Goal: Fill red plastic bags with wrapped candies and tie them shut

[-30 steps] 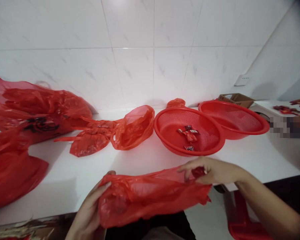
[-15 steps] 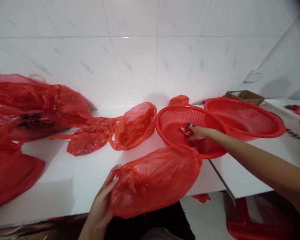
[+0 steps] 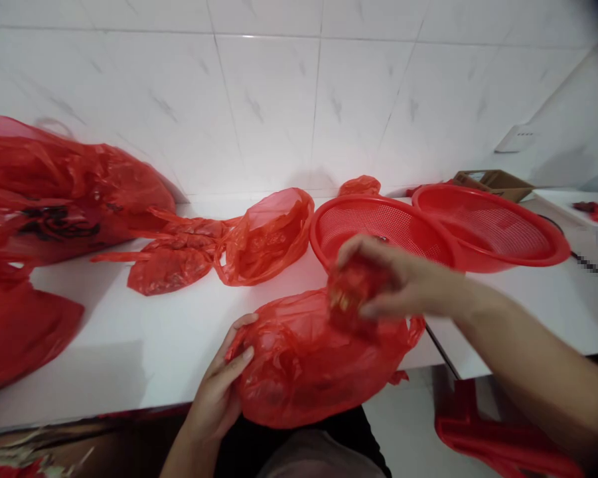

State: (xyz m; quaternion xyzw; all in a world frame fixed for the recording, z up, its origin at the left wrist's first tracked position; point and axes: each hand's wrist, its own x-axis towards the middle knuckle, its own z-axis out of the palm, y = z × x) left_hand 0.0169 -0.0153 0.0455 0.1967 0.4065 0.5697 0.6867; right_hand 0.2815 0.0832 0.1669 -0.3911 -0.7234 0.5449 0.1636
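A puffed red plastic bag (image 3: 303,362) lies at the near edge of the white counter (image 3: 144,338). My left hand (image 3: 222,392) grips its left side, fingers curled on the plastic. My right hand (image 3: 395,282) hovers over the bag's right end, closed on a handful of small red wrapped candies (image 3: 351,299), blurred by motion. Just behind that hand sits a red mesh basket (image 3: 373,222), its inside mostly hidden by my hand.
A second red basket (image 3: 488,226) stands to the right, with a cardboard box (image 3: 495,182) behind it. Crumpled red bags (image 3: 266,236) lie mid-counter and a big pile (image 3: 54,192) fills the left. A red stool (image 3: 498,445) stands below right.
My right hand left the bag's edge, reached into the near basket, and came back over the bag holding candies. The bag puffed up and my left hand kept hold.
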